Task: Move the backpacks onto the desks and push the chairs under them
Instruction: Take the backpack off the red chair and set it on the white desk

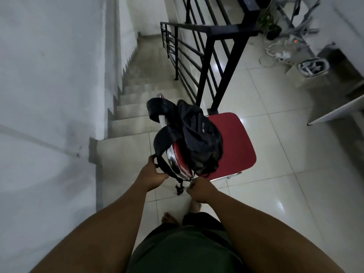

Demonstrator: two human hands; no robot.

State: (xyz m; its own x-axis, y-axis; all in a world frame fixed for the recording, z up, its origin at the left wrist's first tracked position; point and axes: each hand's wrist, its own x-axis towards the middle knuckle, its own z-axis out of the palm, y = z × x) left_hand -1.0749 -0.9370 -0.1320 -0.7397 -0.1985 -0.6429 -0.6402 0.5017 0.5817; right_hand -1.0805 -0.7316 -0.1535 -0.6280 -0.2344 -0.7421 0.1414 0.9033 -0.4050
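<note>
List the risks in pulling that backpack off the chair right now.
1. The black backpack has its straps looped over the red chair's backrest; tugging the strap in the left hand may snag and tip the chair.
2. The stairs drop away just beyond the chair, so a tipped chair or dropped bag could tumble down.
3. A loose strap end dangles near the right hand and bare feet: a possible trip.
</note>
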